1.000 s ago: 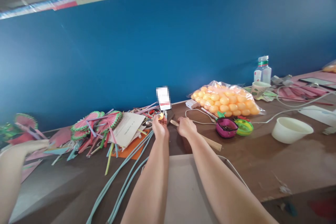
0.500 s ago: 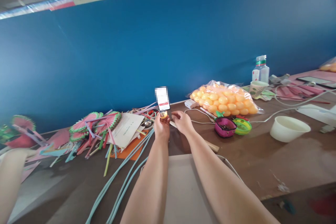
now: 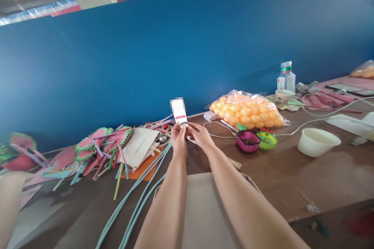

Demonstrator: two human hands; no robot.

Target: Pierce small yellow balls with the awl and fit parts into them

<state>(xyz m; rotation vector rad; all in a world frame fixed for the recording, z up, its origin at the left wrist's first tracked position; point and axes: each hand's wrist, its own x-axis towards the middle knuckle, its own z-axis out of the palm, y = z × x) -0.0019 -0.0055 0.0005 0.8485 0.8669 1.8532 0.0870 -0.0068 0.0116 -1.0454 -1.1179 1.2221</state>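
Observation:
My left hand (image 3: 179, 139) and my right hand (image 3: 198, 134) meet at the far side of a brown table (image 3: 292, 186), fingers pinched together around a small round object (image 3: 184, 125) that is mostly hidden. A wooden stick (image 3: 233, 162) lies on the table under my right wrist. A white card (image 3: 179, 111) stands just behind my fingers against the blue wall.
Folded paper fans (image 3: 102, 140) and coloured straws lie to the left, with long pale blue tubes (image 3: 140, 196) running toward me. To the right sit a bag of orange balls (image 3: 248, 112), a magenta tub (image 3: 248, 141), a green lid (image 3: 266, 140), a white bowl (image 3: 318, 142), a bottle (image 3: 285, 78). Another person's arm (image 3: 10, 202) shows far left.
My right hand has left the wooden stick and moved left to join my left hand at the small object. Both hands have shifted slightly farther from me.

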